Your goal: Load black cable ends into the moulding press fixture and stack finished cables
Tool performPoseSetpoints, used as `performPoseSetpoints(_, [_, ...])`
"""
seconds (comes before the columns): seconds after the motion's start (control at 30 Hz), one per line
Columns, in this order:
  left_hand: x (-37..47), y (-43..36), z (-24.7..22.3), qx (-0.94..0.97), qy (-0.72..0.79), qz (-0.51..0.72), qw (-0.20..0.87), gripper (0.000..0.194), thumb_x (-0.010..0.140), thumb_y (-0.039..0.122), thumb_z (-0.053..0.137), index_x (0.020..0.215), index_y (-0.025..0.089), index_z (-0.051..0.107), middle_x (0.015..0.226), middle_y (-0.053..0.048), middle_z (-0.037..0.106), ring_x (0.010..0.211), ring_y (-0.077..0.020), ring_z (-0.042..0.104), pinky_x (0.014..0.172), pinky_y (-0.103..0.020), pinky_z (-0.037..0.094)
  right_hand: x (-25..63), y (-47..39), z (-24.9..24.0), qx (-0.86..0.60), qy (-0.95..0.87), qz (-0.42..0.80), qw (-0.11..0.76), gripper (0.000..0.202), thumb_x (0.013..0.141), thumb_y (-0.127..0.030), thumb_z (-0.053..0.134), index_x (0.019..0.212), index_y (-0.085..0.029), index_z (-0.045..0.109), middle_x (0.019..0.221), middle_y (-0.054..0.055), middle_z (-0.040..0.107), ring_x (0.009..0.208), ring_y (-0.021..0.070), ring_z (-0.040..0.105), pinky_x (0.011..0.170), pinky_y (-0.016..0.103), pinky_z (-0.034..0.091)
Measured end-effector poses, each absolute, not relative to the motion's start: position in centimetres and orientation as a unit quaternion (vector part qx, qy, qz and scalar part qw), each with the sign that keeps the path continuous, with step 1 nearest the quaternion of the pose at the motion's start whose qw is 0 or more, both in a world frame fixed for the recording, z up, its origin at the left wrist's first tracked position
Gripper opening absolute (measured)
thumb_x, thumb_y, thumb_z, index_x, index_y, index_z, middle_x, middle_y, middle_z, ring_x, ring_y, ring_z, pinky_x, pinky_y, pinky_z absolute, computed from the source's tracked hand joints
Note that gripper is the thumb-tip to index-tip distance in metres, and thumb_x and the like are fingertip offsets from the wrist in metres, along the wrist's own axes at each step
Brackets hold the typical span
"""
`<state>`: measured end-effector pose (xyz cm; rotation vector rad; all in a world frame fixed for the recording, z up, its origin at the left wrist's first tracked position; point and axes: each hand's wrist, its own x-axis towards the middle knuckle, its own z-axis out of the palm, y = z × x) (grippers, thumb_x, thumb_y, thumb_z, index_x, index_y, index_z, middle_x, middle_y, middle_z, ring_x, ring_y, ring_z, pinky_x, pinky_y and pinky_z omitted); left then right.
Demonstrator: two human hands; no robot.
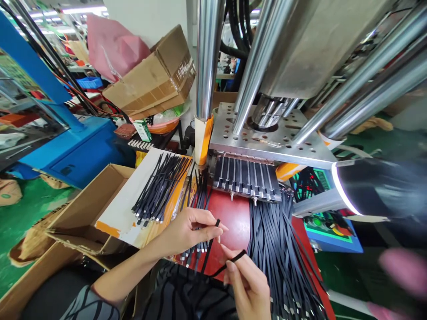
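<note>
Black flat cable is pinched between the thumb and fingers of my left hand [196, 229], over the red work surface [230, 215]. Lower and to the right, my right hand [248, 280] also pinches black cable, which runs down to the left. The two hands are close together, with their fingertips a little apart. Behind them sits a black slotted mould [247, 178] under the metal press plate. Many black cables [280, 249] lie in a heap right of my right hand. A smaller bunch of cables [200, 191] lies just beyond my left hand.
A bundle of black cables [162, 186] rests on a white board [122, 209] at the left. An open cardboard box [90, 200] stands beside it. Steel columns [208, 62] rise around the press plate [267, 142]. A lamp [363, 186] and a control box [330, 235] are at the right.
</note>
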<state>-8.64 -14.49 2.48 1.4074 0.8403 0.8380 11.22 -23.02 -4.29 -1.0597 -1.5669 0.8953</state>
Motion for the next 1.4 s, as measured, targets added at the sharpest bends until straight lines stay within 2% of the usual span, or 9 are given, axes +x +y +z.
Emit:
performPoseSetpoints(0.13, [-8.3,-14.8,2.5,0.585,0.342,0.357,0.643,0.024,0.091,0.037,0.077,0.084,0.015,0.083,0.084,-0.005,0.07,0.072,-0.0102,0.064,0.063,-0.018,0.046,11.9,-22.0,-2.5,-0.433,-0.619,0.361,0.547,0.028,0.097,-0.016,0.064,0.115,-0.033,0.076,0.081,0.0,0.064,0.054,0.0096,0.057,0.046,0.018,0.046])
performPoseSetpoints(0.23, [-8.0,-15.2,2.7,0.56,0.316,0.355,0.679,0.02,0.084,0.038,0.084,0.094,0.02,0.085,0.082,-0.003,0.066,0.066,-0.0076,0.059,0.058,-0.017,0.044,11.6,-21.6,-1.1,-0.445,-0.626,0.343,0.541,0.014,0.096,-0.017,0.066,0.094,-0.025,0.078,0.076,0.001,0.063,0.056,0.0115,0.055,0.048,0.02,0.044])
performPoseSetpoints(0.37, [-7.7,-15.9,3.5,0.577,0.319,0.364,0.658,0.015,0.082,0.035,0.086,0.09,0.023,0.086,0.077,-0.002,0.066,0.066,-0.0069,0.059,0.06,-0.016,0.045,11.1,-21.8,-0.4,-0.436,-0.653,0.348,0.513,0.027,0.097,-0.018,0.062,0.07,-0.02,0.066,0.066,0.0,0.052,0.054,0.0113,0.049,0.047,0.021,0.038])
performPoseSetpoints(0.53, [-7.7,-17.6,6.0,0.632,0.361,0.386,0.567,0.009,0.084,0.029,0.084,0.081,0.02,0.085,0.075,-0.004,0.071,0.065,-0.009,0.064,0.06,-0.017,0.048,11.1,-22.6,-0.3,-0.414,-0.662,0.352,0.517,0.017,0.097,-0.015,0.062,0.089,-0.021,0.075,0.07,0.0,0.052,0.055,0.0112,0.048,0.049,0.022,0.038])
performPoseSetpoints(0.67, [-8.3,-19.5,9.5,0.688,0.343,0.399,0.5,0.009,0.088,0.029,0.08,0.089,0.021,0.085,0.075,-0.005,0.072,0.063,-0.0113,0.063,0.057,-0.021,0.049,11.2,-22.6,0.5,-0.379,-0.67,0.336,0.543,0.024,0.097,-0.011,0.06,0.108,-0.025,0.077,0.076,0.001,0.06,0.061,0.012,0.057,0.051,0.021,0.043])
performPoseSetpoints(0.83, [-8.9,-20.9,11.9,0.721,0.382,0.381,0.434,0.024,0.093,0.036,0.074,0.075,0.022,0.082,0.073,-0.006,0.072,0.06,-0.0139,0.06,0.054,-0.026,0.045,11.3,-22.4,1.3,-0.374,-0.664,0.31,0.569,0.018,0.097,-0.014,0.062,0.098,-0.023,0.077,0.069,-0.001,0.053,0.059,0.0119,0.052,0.05,0.022,0.039])
performPoseSetpoints(1.03, [-7.3,-18.6,8.8,0.74,0.405,0.337,0.419,0.035,0.096,0.037,0.07,0.068,0.018,0.078,0.062,0.0,0.06,0.056,-0.0093,0.052,0.054,-0.023,0.036,11.0,-22.4,0.8,-0.374,-0.674,0.32,0.551,0.03,0.1,-0.018,0.058,0.07,-0.019,0.064,0.068,0.0,0.053,0.06,0.012,0.051,0.053,0.023,0.039])
performPoseSetpoints(1.2, [-6.5,-16.6,6.2,0.73,0.387,0.351,0.441,0.038,0.092,0.038,0.075,0.062,0.015,0.072,0.062,0.002,0.058,0.058,-0.0079,0.051,0.057,-0.021,0.036,10.3,-21.4,0.0,-0.394,-0.675,0.336,0.526,0.024,0.101,-0.021,0.056,0.079,-0.019,0.066,0.073,0.001,0.059,0.066,0.0128,0.056,0.059,0.022,0.043])
performPoseSetpoints(1.4, [-6.5,-12.8,4.3,0.727,0.392,0.386,0.411,0.043,0.095,0.043,0.069,0.062,0.015,0.067,0.062,0.002,0.056,0.06,-0.0099,0.05,0.06,-0.023,0.038,8.8,-20.8,-3.9,-0.455,-0.648,0.406,0.455,0.032,0.098,-0.029,0.057,0.07,-0.021,0.044,0.067,-0.003,0.045,0.061,0.0116,0.044,0.056,0.022,0.036])
